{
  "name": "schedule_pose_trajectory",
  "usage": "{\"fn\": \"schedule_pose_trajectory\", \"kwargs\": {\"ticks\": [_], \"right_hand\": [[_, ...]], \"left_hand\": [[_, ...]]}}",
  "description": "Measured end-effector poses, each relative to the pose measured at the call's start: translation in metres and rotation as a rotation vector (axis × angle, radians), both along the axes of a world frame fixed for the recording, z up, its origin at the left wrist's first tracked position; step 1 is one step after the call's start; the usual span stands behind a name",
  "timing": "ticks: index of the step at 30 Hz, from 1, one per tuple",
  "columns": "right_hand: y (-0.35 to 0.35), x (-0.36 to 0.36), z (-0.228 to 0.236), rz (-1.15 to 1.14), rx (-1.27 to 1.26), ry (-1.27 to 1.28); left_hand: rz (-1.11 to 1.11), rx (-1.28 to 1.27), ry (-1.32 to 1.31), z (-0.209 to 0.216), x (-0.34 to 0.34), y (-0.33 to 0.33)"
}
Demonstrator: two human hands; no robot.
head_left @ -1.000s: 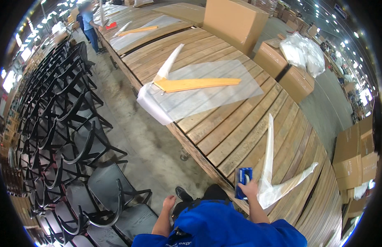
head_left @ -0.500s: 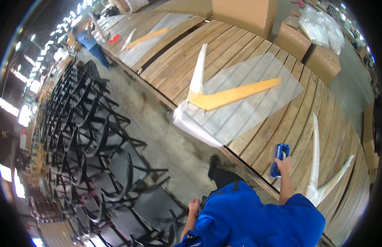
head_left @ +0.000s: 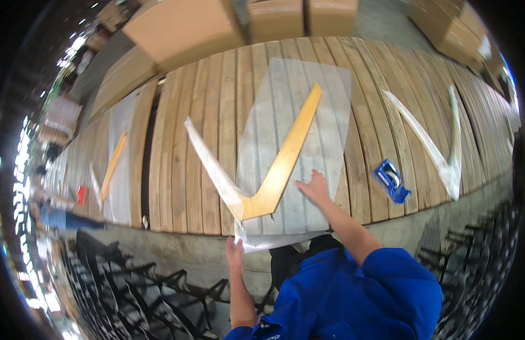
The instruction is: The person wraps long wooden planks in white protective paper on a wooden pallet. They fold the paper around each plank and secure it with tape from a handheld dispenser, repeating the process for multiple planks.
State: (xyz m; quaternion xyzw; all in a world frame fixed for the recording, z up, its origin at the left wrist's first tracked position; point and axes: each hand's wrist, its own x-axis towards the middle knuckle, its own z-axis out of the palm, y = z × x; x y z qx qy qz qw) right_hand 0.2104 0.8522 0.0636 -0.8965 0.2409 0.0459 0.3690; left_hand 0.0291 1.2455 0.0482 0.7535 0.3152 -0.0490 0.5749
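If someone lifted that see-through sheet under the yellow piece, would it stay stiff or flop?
The see-through sheet would probably flop: its near end bends past the wooden table. Being translucent, it's likely thin and light. Tugging might drag the yellow piece resting on it.

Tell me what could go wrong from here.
The left hand is at the translucent sheet where it overhangs the table; a tug might drag the V-shaped piece lying partly on it over the edge. Swinging rightward, the right hand could knock the blue tape dispenser, lying near that edge.
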Motion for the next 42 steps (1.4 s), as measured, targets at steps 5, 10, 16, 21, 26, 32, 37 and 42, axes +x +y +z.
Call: {"fn": "schedule_pose_trajectory", "kwargs": {"ticks": [5, 10, 16, 21, 26, 32, 37, 42], "right_hand": [[0.111, 0.077, -0.005, -0.435, 0.008, 0.273], [0.155, 0.124, -0.015, -0.665, -0.115, 0.293], [0.173, 0.151, 0.011, -0.707, -0.050, 0.312], [0.172, 0.163, 0.008, -0.630, -0.158, 0.263], [0.149, 0.174, -0.024, -0.420, -0.284, 0.110], [0.126, 0.101, 0.008, -0.443, -0.224, -0.082], [0.111, -0.074, -0.003, -0.739, -0.430, 0.292], [0.091, -0.178, -0.071, -0.548, -0.335, 0.266]], "left_hand": [[-0.011, 0.204, 0.013, -0.008, 0.230, 0.025], [-0.132, 0.671, 0.366, -0.037, 0.348, 0.011], [0.076, 0.519, 0.300, -0.032, 0.346, 0.009], [0.227, 0.251, 0.144, -0.023, 0.317, 0.014], [0.134, 0.458, 0.105, -0.019, 0.295, 0.003], [-0.214, 0.524, 0.093, -0.047, 0.221, 0.050], [-0.504, 0.698, 0.095, -0.041, 0.130, 0.047], [-0.780, 0.723, 0.065, -0.048, 0.101, 0.028]]}}
